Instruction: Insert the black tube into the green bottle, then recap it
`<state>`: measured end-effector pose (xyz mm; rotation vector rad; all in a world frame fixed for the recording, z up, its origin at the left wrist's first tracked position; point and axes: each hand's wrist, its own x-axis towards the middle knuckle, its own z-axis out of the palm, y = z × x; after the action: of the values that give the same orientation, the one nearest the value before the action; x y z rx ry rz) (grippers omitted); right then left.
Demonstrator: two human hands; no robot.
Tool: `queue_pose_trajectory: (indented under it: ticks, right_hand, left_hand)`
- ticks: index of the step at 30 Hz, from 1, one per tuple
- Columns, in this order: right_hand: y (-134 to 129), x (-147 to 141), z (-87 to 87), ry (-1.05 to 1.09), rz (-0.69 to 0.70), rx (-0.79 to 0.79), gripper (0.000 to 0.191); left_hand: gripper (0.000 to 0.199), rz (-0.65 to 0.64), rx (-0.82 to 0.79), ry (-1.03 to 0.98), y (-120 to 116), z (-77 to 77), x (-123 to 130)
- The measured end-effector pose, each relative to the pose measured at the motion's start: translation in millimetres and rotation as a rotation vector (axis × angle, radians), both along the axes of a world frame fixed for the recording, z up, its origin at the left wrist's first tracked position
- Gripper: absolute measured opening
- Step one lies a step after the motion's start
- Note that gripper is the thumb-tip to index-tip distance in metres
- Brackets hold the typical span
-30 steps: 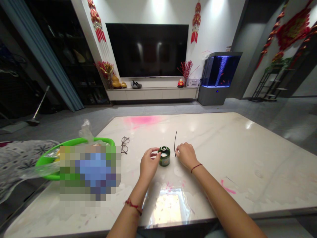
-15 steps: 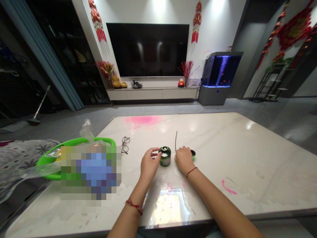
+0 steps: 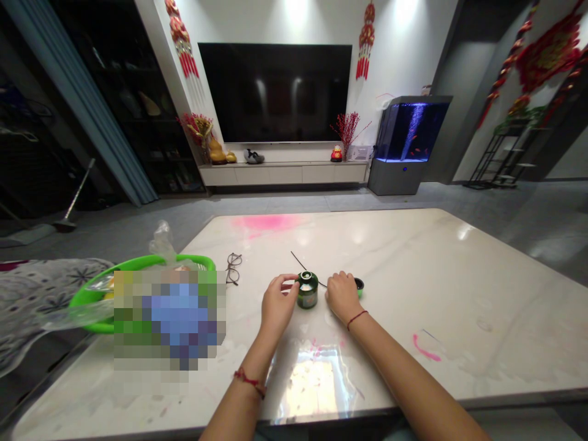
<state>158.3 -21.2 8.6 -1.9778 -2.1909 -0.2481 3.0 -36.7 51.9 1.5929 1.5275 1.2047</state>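
A small round dark green glass bottle (image 3: 307, 295) with a narrow open neck stands upright on the table. My left hand (image 3: 279, 299) is curled around its left side, thumb against the glass. To the right of the bottle, my right hand (image 3: 342, 295) is closed with its knuckles up. A thin dark stick (image 3: 298, 260) runs leftward from that hand, passing behind the bottle and sticking out past its upper left. Partly hidden beyond my right hand lies a green cap (image 3: 360, 291) with a black inside.
Eyeglasses (image 3: 234, 269) lie left of my hands. A green basket (image 3: 87, 300) with plastic bags and blurred contents sits at the table's left. Pink stains (image 3: 269, 222) mark the marble-look table (image 3: 459, 275). A thin line-like object (image 3: 430, 335) lies to the right.
The thin stick has swung from pointing away from me to slanting left behind the bottle. Both hands and the bottle stay almost in place.
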Motion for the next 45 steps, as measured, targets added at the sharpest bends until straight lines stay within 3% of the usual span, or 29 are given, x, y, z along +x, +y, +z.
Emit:
queue_pose_trajectory:
  ticks: [6, 13, 18, 21, 25, 28, 36, 45]
  right_hand:
    - [5.3, 0.8, 5.9, 0.169, -0.077, 0.061, 0.018]
    - [16.4, 18.6, 17.7, 0.706, -0.119, 0.142, 0.018]
    - [21.3, 31.7, 24.2, 1.122, 0.054, 0.079, 0.016]
    - [21.0, 35.4, 26.0, 1.253, 0.174, -0.003, 0.017]
    - [19.0, 38.7, 25.6, 1.313, 0.215, -0.066, 0.016]
    - [17.2, 43.1, 24.8, 1.313, 0.227, -0.107, 0.015]
    - [12.1, 56.4, 23.9, 1.296, 0.288, -0.259, 0.016]
    - [5.8, 61.0, 28.1, 1.24, 0.312, -0.367, 0.013]
  left_hand:
    - [0.016, 0.003, 0.025, 0.018, -0.6, -0.2, 1.1]
    - [0.016, 0.012, 0.03, 0.033, -0.6, -1.6, 0.7]
    - [0.019, 0.047, 0.023, -0.056, 1.7, -1.7, 0.8]
    - [0.03, 0.083, -0.024, -0.234, 4.6, -0.1, -0.5]
    - [0.045, 0.037, -0.186, -0.648, 8.7, 4.1, -7.7]
    - [0.042, 0.033, -0.222, -0.813, 10.9, 7.1, -14.9]
    - [0.031, 0.255, -0.186, -0.86, 14.1, 9.6, -25.0]
    - [0.01, 0.351, -0.172, -1.064, 17.1, 12.1, -36.4]
